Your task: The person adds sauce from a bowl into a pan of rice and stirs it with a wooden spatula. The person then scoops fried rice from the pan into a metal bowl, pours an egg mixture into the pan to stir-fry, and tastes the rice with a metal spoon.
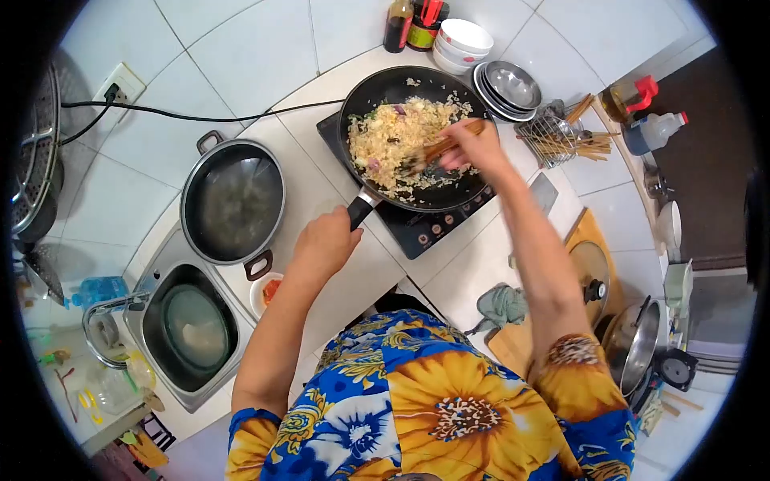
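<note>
My left hand (326,243) is closed around the black handle (360,210) of a frying pan (457,195). The pan rests on a black induction cooktop (437,228). Fried rice (395,135) with yellow egg and a few purplish bits is spread across the pan. Over its right side, my right hand (473,147) grips a wooden spatula (437,150). The spatula's far end reaches into the rice and is blurred, so its shape is unclear.
Left of the cooktop are a dark pot (233,200), a small bowl of red food (267,293) and a sink (192,329). Bowls (463,44), metal dishes (513,85) and a chopstick rack (553,135) stand behind. A cloth (503,306) and cutting board (507,345) lie right.
</note>
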Available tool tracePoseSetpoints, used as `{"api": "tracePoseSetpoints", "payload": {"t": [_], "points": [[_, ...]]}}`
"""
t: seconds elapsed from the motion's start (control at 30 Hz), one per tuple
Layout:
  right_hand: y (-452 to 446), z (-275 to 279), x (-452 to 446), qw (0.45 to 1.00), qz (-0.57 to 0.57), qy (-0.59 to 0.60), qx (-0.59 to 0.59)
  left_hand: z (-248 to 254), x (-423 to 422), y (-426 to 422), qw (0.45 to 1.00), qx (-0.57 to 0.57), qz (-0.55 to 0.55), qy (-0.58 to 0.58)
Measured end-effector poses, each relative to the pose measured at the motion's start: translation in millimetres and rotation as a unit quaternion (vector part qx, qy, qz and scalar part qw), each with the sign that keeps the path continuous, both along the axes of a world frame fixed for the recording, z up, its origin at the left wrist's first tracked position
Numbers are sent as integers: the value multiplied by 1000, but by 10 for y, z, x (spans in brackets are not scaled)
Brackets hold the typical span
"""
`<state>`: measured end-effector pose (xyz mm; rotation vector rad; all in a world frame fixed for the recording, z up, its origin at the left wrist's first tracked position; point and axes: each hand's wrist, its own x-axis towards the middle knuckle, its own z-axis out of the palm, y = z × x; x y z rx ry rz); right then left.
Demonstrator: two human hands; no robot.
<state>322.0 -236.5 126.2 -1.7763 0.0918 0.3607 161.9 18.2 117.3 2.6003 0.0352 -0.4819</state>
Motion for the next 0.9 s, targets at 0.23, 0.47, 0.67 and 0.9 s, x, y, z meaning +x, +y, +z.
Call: {"api": "tracePoseSetpoints", "payload": {"t": [0.23, 0.47, 0.67, 0.9], "points": [[-92, -142, -185, 998, -27, 19, 60, -62, 22, 9, 1000, -18, 14, 6], [-655, 13, 66, 996, -71, -20, -59, -41, 34, 28, 1000, -10, 11, 17], [191, -161, -148, 997, 20, -14, 70, 60, 21, 5, 1000, -9, 20, 19], [20, 448, -589, 970, 160, -169, -71, -269, 57, -50, 997, -74, 23, -20]]}}
